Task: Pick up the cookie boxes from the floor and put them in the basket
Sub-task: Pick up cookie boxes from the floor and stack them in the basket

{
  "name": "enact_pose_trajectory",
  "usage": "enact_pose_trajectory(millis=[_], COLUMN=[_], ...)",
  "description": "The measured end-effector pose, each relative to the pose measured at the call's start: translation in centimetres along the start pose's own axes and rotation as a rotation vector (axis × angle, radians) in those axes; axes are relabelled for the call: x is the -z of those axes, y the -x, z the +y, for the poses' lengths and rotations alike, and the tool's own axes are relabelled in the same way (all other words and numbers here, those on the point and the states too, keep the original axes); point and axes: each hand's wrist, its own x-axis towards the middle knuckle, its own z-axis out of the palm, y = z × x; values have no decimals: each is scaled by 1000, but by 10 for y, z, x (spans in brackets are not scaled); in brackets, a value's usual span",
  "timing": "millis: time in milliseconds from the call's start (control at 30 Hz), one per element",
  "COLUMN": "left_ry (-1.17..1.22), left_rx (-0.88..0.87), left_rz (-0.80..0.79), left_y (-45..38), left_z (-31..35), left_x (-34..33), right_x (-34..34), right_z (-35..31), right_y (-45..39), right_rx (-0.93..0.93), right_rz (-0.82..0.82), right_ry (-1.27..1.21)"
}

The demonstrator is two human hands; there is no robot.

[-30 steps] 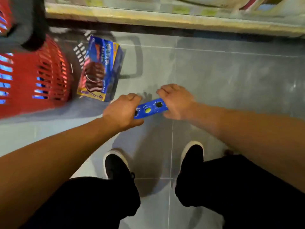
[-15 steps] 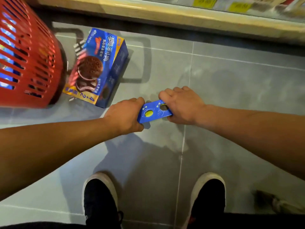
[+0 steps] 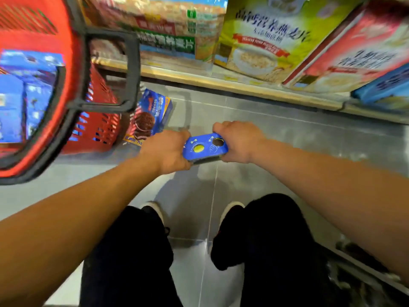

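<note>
At the centre of the frame I see both hands clamped on one blue cookie box [image 3: 205, 148], held above the grey floor [image 3: 276, 138]. My left hand [image 3: 167, 151] wraps its left end, my right hand [image 3: 240, 140] its right end, fingers curled shut around the edges. Only the box's narrow top face shows. A second cookie box [image 3: 150, 119] lies on the floor just left of the hands, leaning against the red basket [image 3: 97, 129], which fills the upper left of the frame. Blue boxes [image 3: 24, 96] already sit inside the basket. Across the top runs a shelf [image 3: 243, 85] stacked with cereal boxes [image 3: 263, 41]. My black shoes [image 3: 230, 216] stand lower centre.
</note>
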Motion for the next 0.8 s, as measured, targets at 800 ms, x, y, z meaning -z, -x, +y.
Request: enact_pose_trajectory(millis=[800], left_ry=[283], left_rx=[104], left_rz=[512], left_y=[421], left_z=[117], left_x=[320], right_x=[362], right_z=[-172], right_y=[318], right_rx=[264], right_rz=[255], right_ry=[-298])
